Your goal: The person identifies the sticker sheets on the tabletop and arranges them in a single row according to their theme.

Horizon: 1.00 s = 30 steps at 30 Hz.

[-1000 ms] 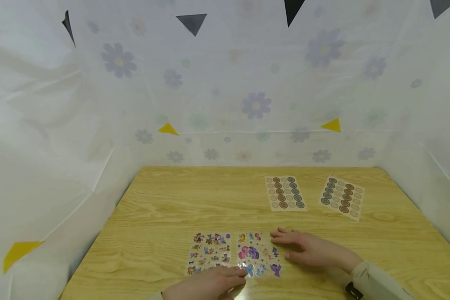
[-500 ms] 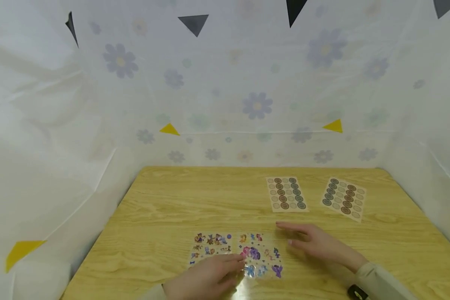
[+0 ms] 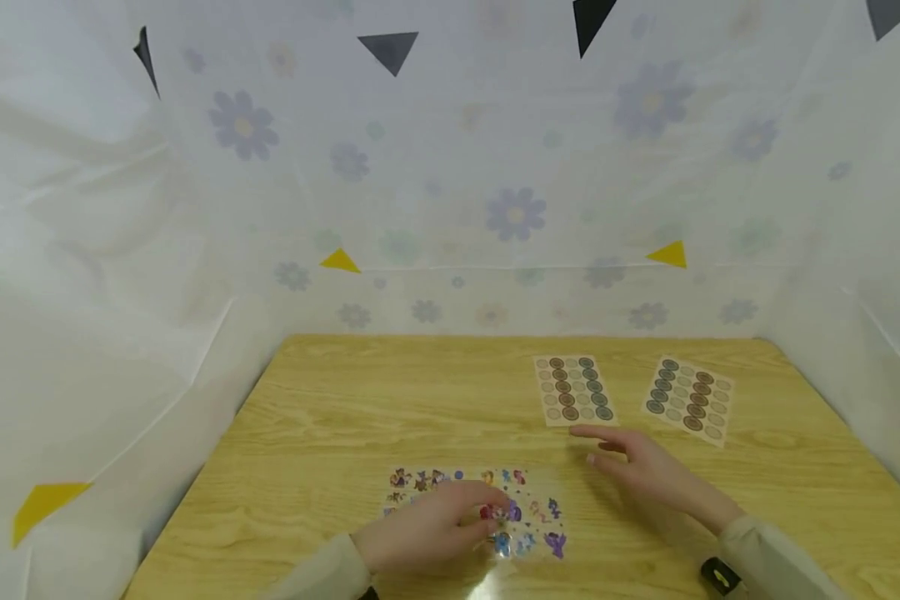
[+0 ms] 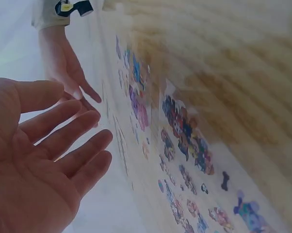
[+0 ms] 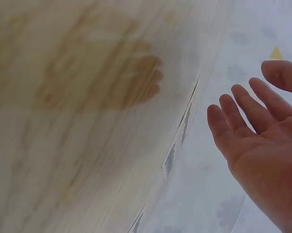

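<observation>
Two cartoon sheets lie below the loosely spread left hand, two circle-patterned sheets beyond the relaxed right hand.

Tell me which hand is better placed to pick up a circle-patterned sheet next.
Probably the right hand: it is empty and, in the head view, just short of the left circle-patterned sheet. The left hand, also empty, hovers farther away, over the cartoon sticker sheets.

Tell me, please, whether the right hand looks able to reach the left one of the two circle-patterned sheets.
Probably yes: the right hand looks empty and, in the head view, reaches close to the front edge of the left circle-patterned sheet, with nothing visible standing between them.
</observation>
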Motion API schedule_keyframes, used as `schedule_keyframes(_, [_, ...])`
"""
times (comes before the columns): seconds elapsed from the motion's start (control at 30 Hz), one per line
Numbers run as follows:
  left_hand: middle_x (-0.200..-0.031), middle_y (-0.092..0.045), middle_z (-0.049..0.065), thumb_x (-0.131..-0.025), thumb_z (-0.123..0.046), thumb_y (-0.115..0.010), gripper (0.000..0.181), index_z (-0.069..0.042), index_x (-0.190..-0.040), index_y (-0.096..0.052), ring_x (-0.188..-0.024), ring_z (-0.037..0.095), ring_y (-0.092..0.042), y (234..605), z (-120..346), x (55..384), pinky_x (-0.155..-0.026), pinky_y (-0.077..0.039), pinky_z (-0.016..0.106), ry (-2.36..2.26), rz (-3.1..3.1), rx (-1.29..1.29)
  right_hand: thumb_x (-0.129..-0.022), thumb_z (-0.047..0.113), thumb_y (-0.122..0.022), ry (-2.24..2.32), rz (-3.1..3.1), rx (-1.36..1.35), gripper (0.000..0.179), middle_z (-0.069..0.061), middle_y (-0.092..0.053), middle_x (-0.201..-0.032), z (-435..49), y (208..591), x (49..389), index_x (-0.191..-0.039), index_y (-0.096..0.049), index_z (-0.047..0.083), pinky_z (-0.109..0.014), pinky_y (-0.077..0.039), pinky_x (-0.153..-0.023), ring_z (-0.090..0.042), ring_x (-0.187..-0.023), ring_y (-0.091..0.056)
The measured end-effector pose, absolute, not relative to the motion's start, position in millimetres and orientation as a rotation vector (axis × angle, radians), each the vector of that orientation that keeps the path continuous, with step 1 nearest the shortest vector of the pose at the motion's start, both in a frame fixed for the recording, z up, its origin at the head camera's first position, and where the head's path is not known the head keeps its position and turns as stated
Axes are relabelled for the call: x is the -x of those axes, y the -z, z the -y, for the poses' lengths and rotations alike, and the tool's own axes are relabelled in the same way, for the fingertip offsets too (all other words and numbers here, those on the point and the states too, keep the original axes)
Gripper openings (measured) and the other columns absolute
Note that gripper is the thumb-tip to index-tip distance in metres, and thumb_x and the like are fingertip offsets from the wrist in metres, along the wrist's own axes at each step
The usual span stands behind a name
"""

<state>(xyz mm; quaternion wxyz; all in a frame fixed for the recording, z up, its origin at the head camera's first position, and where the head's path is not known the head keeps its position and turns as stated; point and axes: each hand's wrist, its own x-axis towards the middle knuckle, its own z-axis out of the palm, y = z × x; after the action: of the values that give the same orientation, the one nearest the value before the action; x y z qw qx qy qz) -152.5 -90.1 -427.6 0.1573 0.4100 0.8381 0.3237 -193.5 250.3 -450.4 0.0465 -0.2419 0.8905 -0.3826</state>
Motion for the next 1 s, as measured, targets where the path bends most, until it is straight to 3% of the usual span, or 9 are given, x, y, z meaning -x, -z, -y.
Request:
schedule_keyframes(0.13, [-0.129,-0.061,-0.008,-0.102,-0.024,-0.056,0.032,-0.016,-0.132,-0.06,-0.108,0.003,-0.059,424,86,162,-0.095,-0.05,0.028,-0.942,-2.436,-1.067,-0.098,0.012,-0.059,1.191,-2.704,0.697,0.042,-0.012,-0.053,-0.141,-256,450,201,-0.14,-0.055,0.01,-0.054,-0.044,-0.1,-0.038,-0.125,-0.051])
schedule_keyframes(0.2, [-0.131,-0.06,-0.008,-0.101,-0.025,-0.057,0.033,-0.017,-0.133,-0.059,-0.097,0.005,-0.064,423,83,166,-0.09,-0.053,0.031,-0.973,-2.426,-0.995,-0.099,0.01,-0.058,1.213,-2.689,0.697,0.042,-0.014,-0.053,-0.141,-260,450,205,-0.141,-0.054,0.008,-0.054,-0.045,-0.099,-0.039,-0.125,-0.05])
schedule_keyframes(0.37, [-0.131,-0.059,-0.005,-0.1,-0.025,-0.058,0.032,-0.016,-0.131,-0.06,-0.09,0.008,-0.064,421,75,178,-0.087,-0.053,0.03,-0.961,-2.466,-0.946,-0.099,0.007,-0.058,1.255,-2.703,0.731,0.041,-0.017,-0.053,-0.141,-267,449,218,-0.139,-0.053,0.002,-0.048,-0.048,-0.098,-0.039,-0.125,-0.051])
schedule_keyframes(0.43, [-0.133,-0.058,-0.004,-0.1,-0.027,-0.058,0.033,-0.016,-0.131,-0.06,-0.103,0.008,-0.06,421,71,184,-0.094,-0.05,0.032,-0.921,-2.493,-0.953,-0.099,0.007,-0.058,1.264,-2.721,0.735,0.04,-0.018,-0.053,-0.14,-269,448,223,-0.138,-0.054,0.001,-0.045,-0.05,-0.096,-0.039,-0.123,-0.052])
schedule_keyframes(0.57, [-0.136,-0.057,0.0,-0.1,-0.026,-0.058,0.034,-0.015,-0.132,-0.06,-0.089,0.004,-0.06,424,61,198,-0.098,-0.047,0.034,-0.883,-2.503,-0.952,-0.099,0.008,-0.058,1.279,-2.767,0.72,0.036,-0.019,-0.056,-0.136,-275,448,234,-0.135,-0.057,0.0,-0.04,-0.053,-0.091,-0.04,-0.118,-0.056])
schedule_keyframes(0.7, [-0.137,-0.056,0.004,-0.099,-0.022,-0.059,0.035,-0.012,-0.132,-0.059,-0.06,0.008,-0.058,428,52,212,-0.084,-0.054,0.031,-0.916,-2.482,-0.93,-0.101,0.012,-0.057,1.283,-2.791,0.642,0.036,-0.018,-0.059,-0.132,-281,449,247,-0.134,-0.057,-0.001,-0.04,-0.053,-0.09,-0.037,-0.115,-0.058])
schedule_keyframes(0.83, [-0.134,-0.059,0.004,-0.099,-0.023,-0.06,0.034,-0.011,-0.131,-0.061,-0.084,0.014,-0.066,431,44,228,-0.088,-0.053,0.035,-0.902,-2.519,-0.918,-0.101,0.011,-0.055,1.244,-2.825,0.591,0.035,-0.02,-0.059,-0.131,-286,447,261,-0.134,-0.057,-0.001,-0.046,-0.051,-0.093,-0.037,-0.116,-0.058])
schedule_keyframes(0.93, [-0.133,-0.06,0.004,-0.098,-0.024,-0.061,0.034,-0.011,-0.129,-0.062,-0.113,0.018,-0.059,436,39,241,-0.1,-0.047,0.038,-0.871,-2.549,-0.924,-0.102,0.01,-0.054,1.187,-2.859,0.581,0.035,-0.022,-0.058,-0.132,-289,443,270,-0.135,-0.056,-0.002,-0.051,-0.048,-0.096,-0.039,-0.117,-0.057])
schedule_keyframes(1.0, [-0.133,-0.06,0.004,-0.098,-0.023,-0.061,0.034,-0.01,-0.13,-0.061,-0.118,0.021,-0.057,440,37,249,-0.103,-0.044,0.038,-0.855,-2.537,-0.937,-0.102,0.008,-0.052,1.154,-2.867,0.584,0.036,-0.023,-0.056,-0.134,-290,442,276,-0.136,-0.055,-0.002,-0.054,-0.047,-0.097,-0.041,-0.118,-0.055])
